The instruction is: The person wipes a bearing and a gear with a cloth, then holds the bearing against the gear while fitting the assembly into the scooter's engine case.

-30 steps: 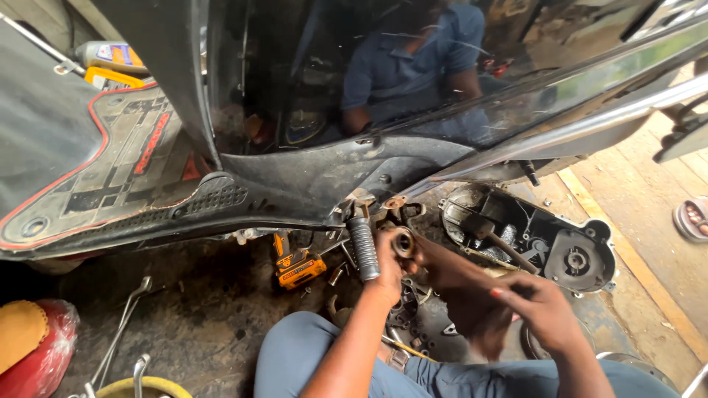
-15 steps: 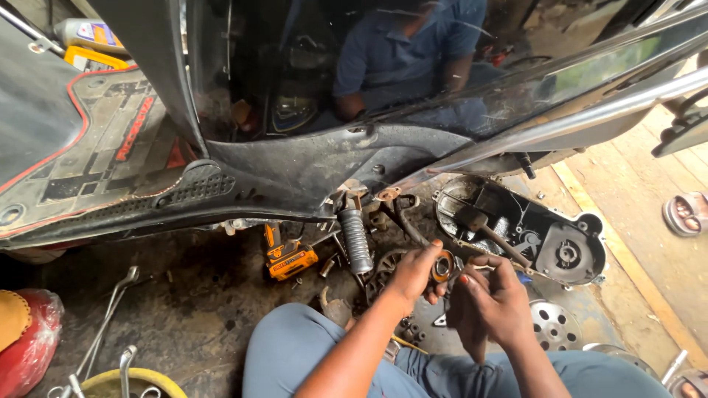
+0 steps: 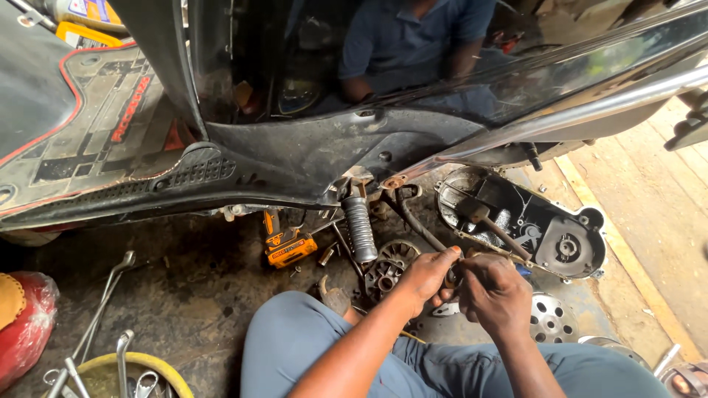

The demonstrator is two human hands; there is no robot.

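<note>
Greasy workshop floor (image 3: pixel 184 295) lies under a black scooter body (image 3: pixel 317 155), and over the person's lap the two hands meet, fingertips pinched together on one small round metal part (image 3: pixel 451 276) that is mostly hidden between them. What the part is I cannot tell. Left hand (image 3: pixel 422 276) grips it from the near side and right hand (image 3: pixel 493 289) closes over it from the other.

Both hands look oily, so the part could slip and drop among the loose pieces below, where it would be hard to find. Just beyond the left hand lies one ribbed pulley disc (image 3: pixel 387 269), with one coiled shock spring (image 3: pixel 361 228) above it. Beyond the right hand sits one open engine cover (image 3: pixel 546 236), and beside the right wrist lies one drilled metal disc (image 3: pixel 552 318). Further left of the left hand lies one orange power tool (image 3: pixel 284 242), then at least two spanners (image 3: pixel 110 284) and one yellow tub (image 3: pixel 110 372). One other person in a blue shirt (image 3: pixel 402 44) sits behind the scooter
</note>
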